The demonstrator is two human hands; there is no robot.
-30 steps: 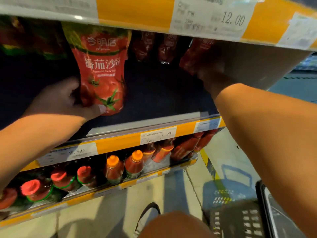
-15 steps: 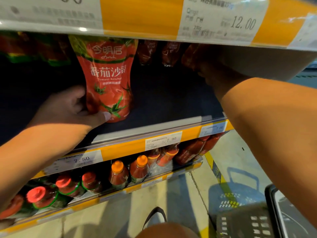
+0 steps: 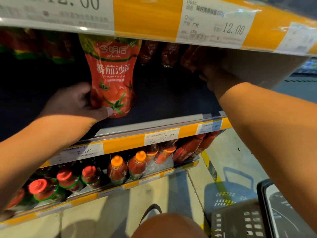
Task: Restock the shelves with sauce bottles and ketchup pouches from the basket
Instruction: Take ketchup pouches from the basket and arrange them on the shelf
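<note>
- Fingers of the left hand [image 3: 75,102] are curling round the lower part of an upright ketchup pouch [image 3: 112,76], the thumb lying across its front near the base; the other fingers are hidden behind the pouch.
- Pouch is standing on the dark middle shelf [image 3: 163,102], its top cut off by the price strip [image 3: 147,18] of the shelf above.
- Right hand [image 3: 214,78] is reaching deep into the shadow at the shelf's right end, against a dark red pouch [image 3: 190,59]; its fingers are too dim to tell whether they are gripping or apart.
- More pouches [image 3: 169,53] are hanging or leaning at the back, hard to make out.
- Sauce bottles [image 3: 117,169] with red and orange caps are lining the lower shelf.
- Basket [image 3: 240,220] is sitting on the floor at lower right, partly cut off by the right forearm.
</note>
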